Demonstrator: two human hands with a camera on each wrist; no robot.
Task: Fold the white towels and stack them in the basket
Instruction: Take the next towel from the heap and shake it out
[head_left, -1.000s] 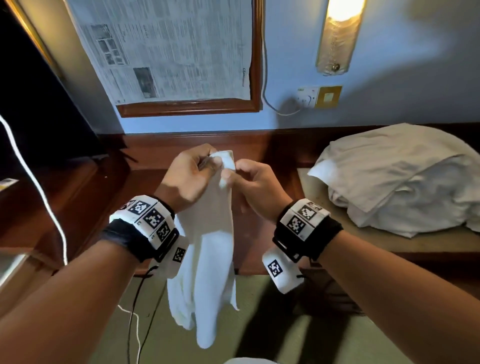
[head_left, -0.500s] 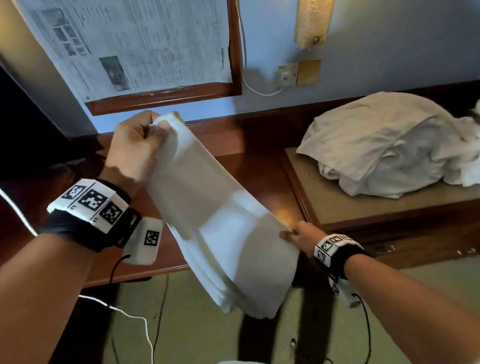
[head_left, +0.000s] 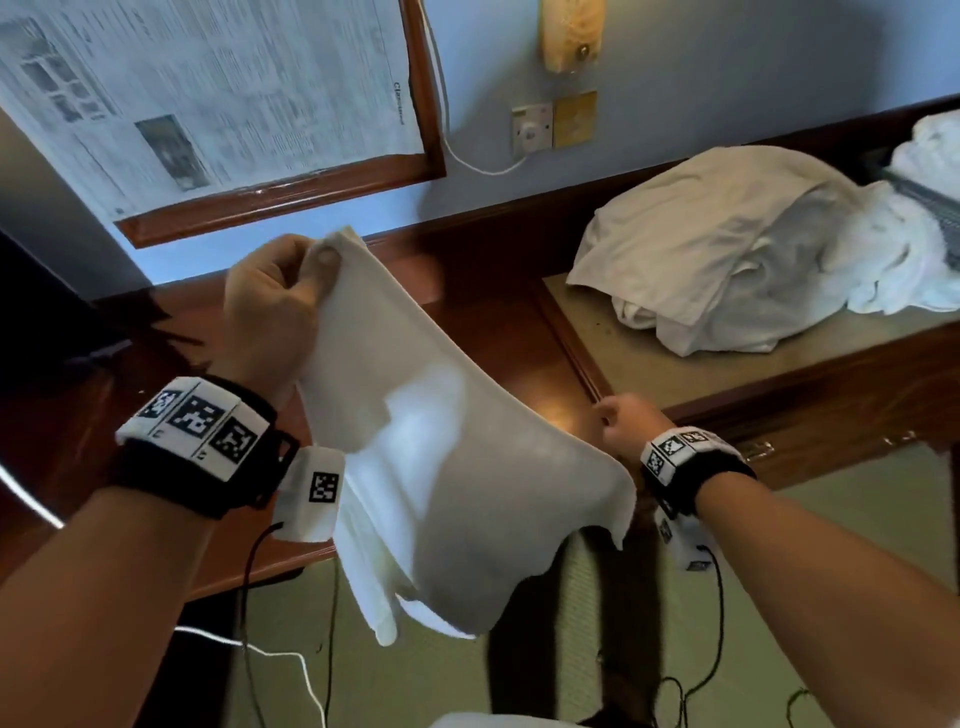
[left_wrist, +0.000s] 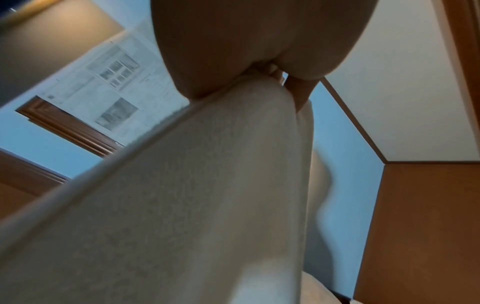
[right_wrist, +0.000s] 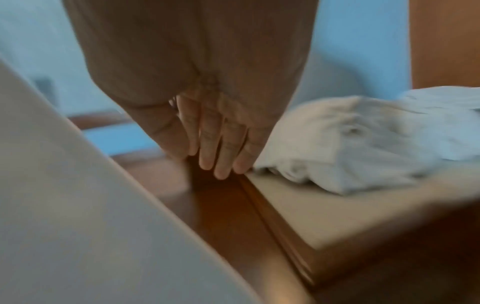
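Note:
My left hand (head_left: 291, 291) holds up a white towel (head_left: 441, 467) by its top corner, pinched between thumb and fingers; the pinch shows close up in the left wrist view (left_wrist: 283, 82). The towel (left_wrist: 194, 195) hangs slanting down to the right in front of the desk, its lower end drooping in loose folds. My right hand (head_left: 618, 415) is just right of the towel's lower edge. In the right wrist view its fingers (right_wrist: 221, 164) are straight and hold nothing, and the towel (right_wrist: 78, 205) lies off to their left.
A crumpled pile of white towels (head_left: 727, 249) lies on the padded bench top (head_left: 649, 353) at the right. A dark meshed basket edge (head_left: 930, 202) with white cloth shows at the far right. The wooden desk (head_left: 493, 332) is behind the towel, with cables on the floor.
Both hands pinched the towel's top a second ago. My right hand went down its edge to the lower right and now is off it. My left hand keeps the top corner.

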